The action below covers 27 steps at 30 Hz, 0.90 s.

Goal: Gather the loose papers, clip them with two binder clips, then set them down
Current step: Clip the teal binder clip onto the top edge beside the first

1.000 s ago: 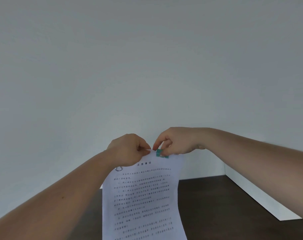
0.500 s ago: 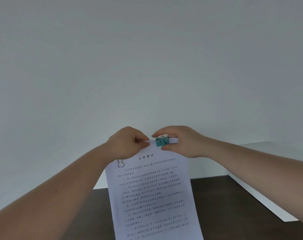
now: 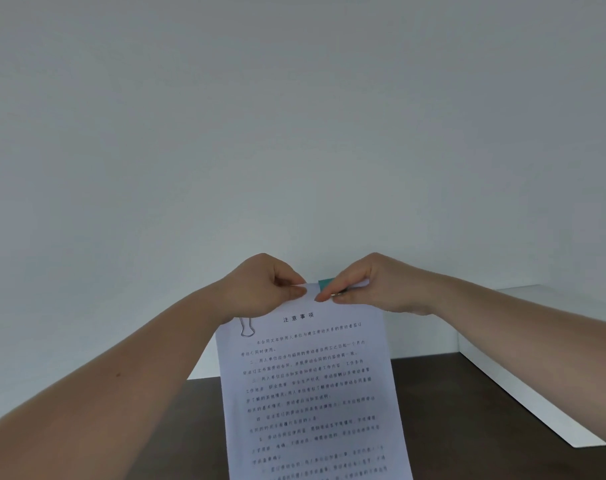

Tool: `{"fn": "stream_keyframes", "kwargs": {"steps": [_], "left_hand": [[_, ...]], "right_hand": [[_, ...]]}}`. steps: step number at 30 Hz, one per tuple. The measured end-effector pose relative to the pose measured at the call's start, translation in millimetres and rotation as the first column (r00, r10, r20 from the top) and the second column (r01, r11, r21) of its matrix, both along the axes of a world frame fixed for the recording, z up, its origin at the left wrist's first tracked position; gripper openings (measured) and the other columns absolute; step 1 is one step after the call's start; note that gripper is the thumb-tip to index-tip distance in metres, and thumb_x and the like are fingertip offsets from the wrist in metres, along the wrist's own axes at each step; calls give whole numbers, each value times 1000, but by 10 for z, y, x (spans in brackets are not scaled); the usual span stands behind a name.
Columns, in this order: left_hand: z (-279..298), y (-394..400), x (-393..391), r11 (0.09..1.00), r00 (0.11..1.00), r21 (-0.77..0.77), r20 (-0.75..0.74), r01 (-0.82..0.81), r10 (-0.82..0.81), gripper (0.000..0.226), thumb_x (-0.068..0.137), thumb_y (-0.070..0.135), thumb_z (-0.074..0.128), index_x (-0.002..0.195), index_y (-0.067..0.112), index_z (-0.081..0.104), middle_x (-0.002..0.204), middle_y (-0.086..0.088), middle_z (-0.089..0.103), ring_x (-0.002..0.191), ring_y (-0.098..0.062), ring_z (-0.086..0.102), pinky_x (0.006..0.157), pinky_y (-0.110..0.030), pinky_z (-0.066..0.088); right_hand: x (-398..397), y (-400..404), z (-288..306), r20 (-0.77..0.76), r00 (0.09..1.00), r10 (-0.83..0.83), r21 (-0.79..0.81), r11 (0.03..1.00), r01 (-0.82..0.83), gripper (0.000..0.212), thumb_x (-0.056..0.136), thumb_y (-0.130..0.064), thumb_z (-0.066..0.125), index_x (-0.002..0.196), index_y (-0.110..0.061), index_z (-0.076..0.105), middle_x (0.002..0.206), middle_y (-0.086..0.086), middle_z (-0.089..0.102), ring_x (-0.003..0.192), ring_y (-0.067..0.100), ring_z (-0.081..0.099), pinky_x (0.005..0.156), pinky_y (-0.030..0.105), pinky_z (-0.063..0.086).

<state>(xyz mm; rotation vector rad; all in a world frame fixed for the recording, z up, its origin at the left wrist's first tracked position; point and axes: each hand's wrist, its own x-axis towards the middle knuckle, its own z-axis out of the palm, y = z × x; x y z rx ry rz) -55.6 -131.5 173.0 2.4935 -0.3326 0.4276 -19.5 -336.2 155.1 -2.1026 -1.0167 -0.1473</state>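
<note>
While both forearms reach forward from the lower corners of the view, the left hand (image 3: 260, 289) is closed in a pinch on the top edge of the sheets of paper (image 3: 312, 393), near their upper left corner. The thumb and the bent fingers press the paper between them. Just below this hand, a silver wire handle (image 3: 246, 328) of a binder clip lies flat on the front sheet; the body of that clip is hidden behind the hand. The sheets hang down from the two hands, upright and a little tilted, with printed lines of text facing the camera, and their lower end leaves the view at the bottom. They are held in the air above the dark brown counter (image 3: 467, 427), not touching it as far as one can see. To the right of the left hand, a teal binder clip (image 3: 325, 283) sits on the top edge of the sheets. The right hand (image 3: 374, 285) is closed on this clip, with the index finger and thumb meeting in front of it, so most of the clip is covered. Behind everything stands a plain pale wall (image 3: 294, 133). At the right side, a white ledge (image 3: 543, 358) runs along the counter toward the near right.
</note>
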Motion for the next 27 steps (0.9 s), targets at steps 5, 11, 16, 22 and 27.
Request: {"fn": "stream_keyframes", "kwargs": {"steps": [5,11,16,22,27], "left_hand": [[-29,-5,28,1000,1000,21,2,-12,12,12,89,22,65,89,23,77,85,8,73,74,-7,63,71,-19,49],[-28,-7,28,1000,1000,24,2,-15,15,13,89,21,65,87,23,77,82,11,72,73,-5,64,70,-18,50],[14,6,10,1000,999,0,22,-30,30,15,90,19,64,95,17,78,79,11,71,67,-2,63,62,-10,48],[30,23,-27,1000,1000,16,-8,-27,27,14,90,19,64,95,16,77,81,7,73,69,-5,64,62,-10,49],[24,-26,-40,998,1000,60,7,-26,26,16,90,19,64,98,14,77,94,-2,76,76,-11,64,72,-20,51]], "right_hand": [[-65,-11,52,-168,986,-19,-70,997,8,17,84,-48,61,79,-41,76,79,-22,68,85,0,61,80,16,43],[-13,15,1,-66,997,-28,-13,1000,27,13,79,-29,75,90,-22,78,91,-13,71,89,-1,63,80,12,45],[15,26,-34,52,995,-84,-18,996,85,23,77,-16,76,92,-31,68,107,-13,62,99,12,59,74,14,46],[47,6,-108,-32,990,-139,146,979,142,47,78,-20,76,110,-41,49,107,-10,55,99,7,53,67,18,47],[94,-4,-145,-123,981,-151,213,961,175,20,78,-20,77,95,-25,68,97,-11,65,94,10,59,72,19,49]]}}
